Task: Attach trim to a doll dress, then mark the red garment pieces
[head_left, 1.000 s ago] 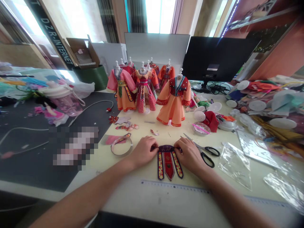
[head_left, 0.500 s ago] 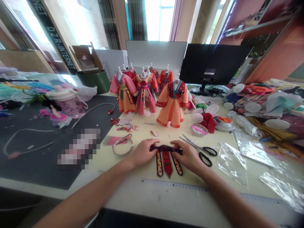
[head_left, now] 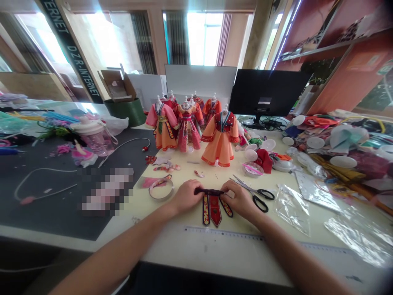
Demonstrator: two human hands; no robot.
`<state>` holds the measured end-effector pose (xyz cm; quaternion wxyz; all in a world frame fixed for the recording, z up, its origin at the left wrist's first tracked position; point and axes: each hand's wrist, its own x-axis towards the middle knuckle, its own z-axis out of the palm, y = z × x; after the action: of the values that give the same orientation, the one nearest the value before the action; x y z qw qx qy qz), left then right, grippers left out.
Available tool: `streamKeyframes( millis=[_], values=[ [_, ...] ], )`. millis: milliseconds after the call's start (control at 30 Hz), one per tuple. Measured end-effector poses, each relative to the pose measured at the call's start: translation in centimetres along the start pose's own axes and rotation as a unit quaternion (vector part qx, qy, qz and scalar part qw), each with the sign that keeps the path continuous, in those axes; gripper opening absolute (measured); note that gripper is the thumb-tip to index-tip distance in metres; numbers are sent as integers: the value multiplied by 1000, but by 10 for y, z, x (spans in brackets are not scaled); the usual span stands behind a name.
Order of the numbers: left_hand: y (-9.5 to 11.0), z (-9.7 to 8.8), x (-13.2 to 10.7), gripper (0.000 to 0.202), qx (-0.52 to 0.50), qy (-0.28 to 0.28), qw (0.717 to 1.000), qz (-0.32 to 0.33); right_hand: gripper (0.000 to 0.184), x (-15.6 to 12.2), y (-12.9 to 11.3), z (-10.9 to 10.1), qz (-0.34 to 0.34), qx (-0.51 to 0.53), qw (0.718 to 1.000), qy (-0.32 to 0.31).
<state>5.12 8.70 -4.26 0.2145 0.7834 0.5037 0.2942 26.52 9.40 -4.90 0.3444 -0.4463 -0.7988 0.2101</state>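
Note:
Between my two hands, just above the table, is a small doll's belt (head_left: 215, 209) with a dark waistband and three hanging strips. Its middle strip is red and pointed, with a beaded-looking edge; the side strips are yellow-and-red patterned with dark borders. My left hand (head_left: 188, 196) pinches the left end of the waistband. At the other end, the fingers of my right hand (head_left: 241, 200) are closed on the band, near the right strip. Black-handled scissors (head_left: 260, 200) lie beside my right hand. A clear ruler (head_left: 224, 234) lies in front of the strips.
Doll dresses on stands (head_left: 218, 145) fill the back of the table. A ring-shaped tape roll (head_left: 161, 199) and fabric scraps lie at left. Plastic bags (head_left: 291, 211) and a heap of cloth (head_left: 344, 143) occupy the right. A monitor (head_left: 267, 92) stands behind.
My view has tilted up and shifted slightly. The right strip now slants more and shows less of its length under my right hand. Both hands keep hold of the band.

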Motion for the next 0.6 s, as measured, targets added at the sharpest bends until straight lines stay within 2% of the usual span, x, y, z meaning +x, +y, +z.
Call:
streamKeyframes(
  millis=[200, 367, 600],
  values=[
    [0, 0, 1, 9, -45, 14, 999, 12, 11, 1, 5, -1, 29, 40, 999, 12],
    [-1, 0, 2, 9, -73, 21, 997, 3, 21, 2, 6, 2, 43, 62, 997, -1],
    [-1, 3, 4, 10, -113, 19, 993, -35, 8, 4, 4, -2, 63, 100, 993, -2]
  ],
)
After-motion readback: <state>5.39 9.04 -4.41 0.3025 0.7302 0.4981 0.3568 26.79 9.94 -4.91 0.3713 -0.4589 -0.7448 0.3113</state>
